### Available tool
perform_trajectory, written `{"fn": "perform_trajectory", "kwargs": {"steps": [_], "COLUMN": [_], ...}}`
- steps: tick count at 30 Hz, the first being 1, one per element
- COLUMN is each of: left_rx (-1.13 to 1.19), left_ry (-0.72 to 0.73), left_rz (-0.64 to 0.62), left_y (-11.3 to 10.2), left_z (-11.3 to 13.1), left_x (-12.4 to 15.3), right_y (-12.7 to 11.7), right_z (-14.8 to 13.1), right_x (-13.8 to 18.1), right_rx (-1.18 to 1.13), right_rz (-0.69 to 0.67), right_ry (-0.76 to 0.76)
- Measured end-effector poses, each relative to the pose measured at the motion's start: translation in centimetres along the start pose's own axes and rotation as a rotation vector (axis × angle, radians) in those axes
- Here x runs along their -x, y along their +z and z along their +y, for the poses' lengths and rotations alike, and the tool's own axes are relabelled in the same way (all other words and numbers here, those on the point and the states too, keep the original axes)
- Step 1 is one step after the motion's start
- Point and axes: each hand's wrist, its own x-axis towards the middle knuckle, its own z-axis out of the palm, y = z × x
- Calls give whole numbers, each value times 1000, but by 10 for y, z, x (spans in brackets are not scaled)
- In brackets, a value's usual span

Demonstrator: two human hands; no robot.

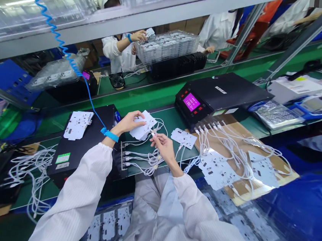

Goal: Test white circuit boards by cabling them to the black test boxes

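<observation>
My left hand (128, 122) grips a white flat panel (143, 128) above the green mat (175, 122); a blue wrist strap (109, 134) with a coiled blue cord (57, 36) is on that wrist. My right hand (163, 145) pinches a white cable plug (154, 133) right at the panel's edge. Several white cables (142, 157) run from the black box (90, 140) on the left to beneath my hands. Another white panel (183, 138) lies just right of my right hand.
A black tester with a pink display (191, 102) stands at right, its white cables (233, 143) spread over panels on cardboard (260, 184). More panels (77, 124) rest on the left box. Across the green conveyor (152, 92), people in white coats handle clear trays (169, 44).
</observation>
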Motion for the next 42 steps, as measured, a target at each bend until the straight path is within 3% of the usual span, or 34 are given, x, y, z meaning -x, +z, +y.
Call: {"fn": "perform_trajectory", "kwargs": {"steps": [30, 42], "left_rx": [5, -28], "left_ry": [-52, -30], "left_rz": [16, -15], "left_y": [0, 0], "left_z": [-5, -3], "left_x": [-1, 0], "right_y": [7, 1], "right_z": [-7, -2], "right_x": [0, -1], "right_rx": [-13, 5], "right_rz": [86, 2], "right_ry": [-23, -5]}}
